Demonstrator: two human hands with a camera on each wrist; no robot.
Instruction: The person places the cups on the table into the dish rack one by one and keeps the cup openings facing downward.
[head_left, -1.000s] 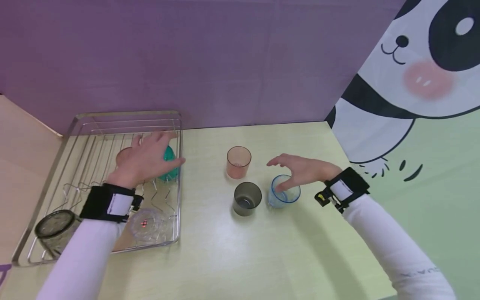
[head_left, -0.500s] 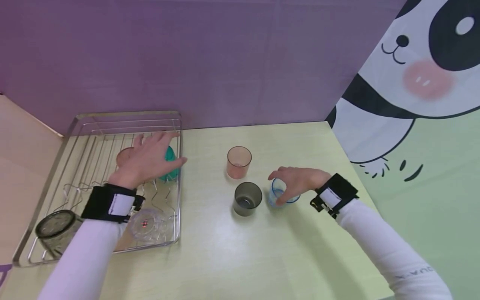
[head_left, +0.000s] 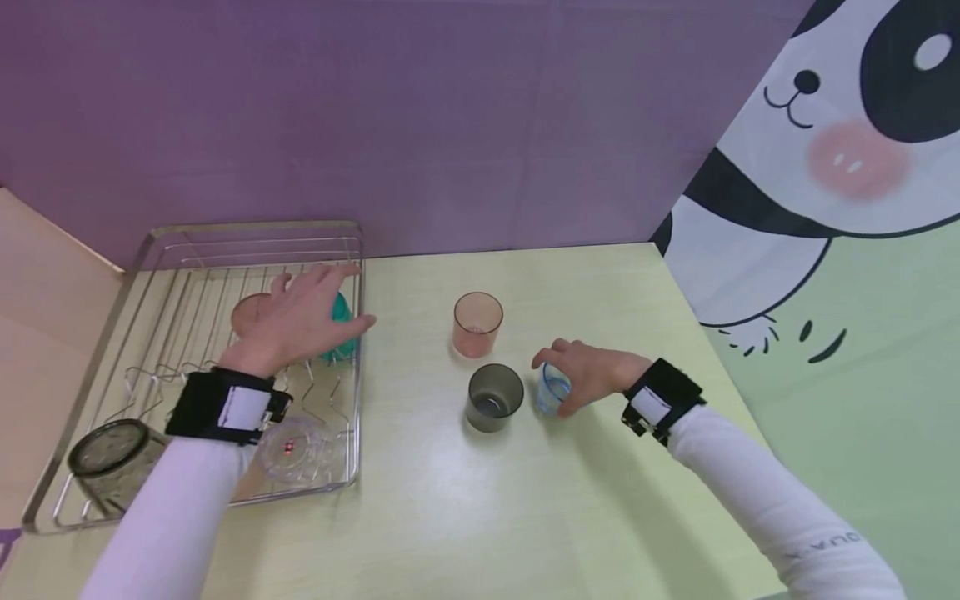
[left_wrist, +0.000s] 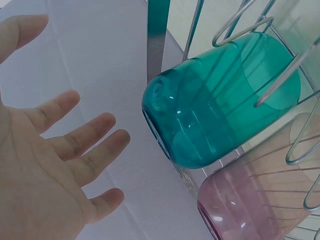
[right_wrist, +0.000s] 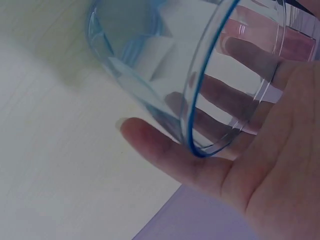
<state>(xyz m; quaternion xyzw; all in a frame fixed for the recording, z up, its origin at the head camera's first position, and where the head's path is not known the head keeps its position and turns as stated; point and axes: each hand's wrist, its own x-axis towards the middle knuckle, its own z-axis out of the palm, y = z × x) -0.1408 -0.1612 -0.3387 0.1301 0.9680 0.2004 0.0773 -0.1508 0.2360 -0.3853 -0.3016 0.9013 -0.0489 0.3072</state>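
Note:
My right hand (head_left: 590,372) grips a clear blue-rimmed glass (head_left: 549,388) from above and the right. In the right wrist view, the thumb lies along one side of this glass (right_wrist: 145,65) and the fingers go round the other. My left hand (head_left: 296,323) is over the wire rack with its fingers spread, holding nothing. Beneath it are a teal glass (left_wrist: 215,105) and a pink glass (left_wrist: 250,200), both lying tilted among the rack's wires. The left fingertips stand apart from the teal glass's base in the left wrist view.
An upright grey glass (head_left: 494,397) stands just left of the blue-rimmed one, with a pink tumbler (head_left: 477,325) behind it. The metal dish rack (head_left: 358,450) also bears a dark glass (head_left: 116,462) and a clear glass (head_left: 292,450). A purple cloth wall (head_left: 450,125) closes the back.
My right hand has come down toward the blue-rimmed glass, and its fingers have closed round it. The left hand has barely moved.

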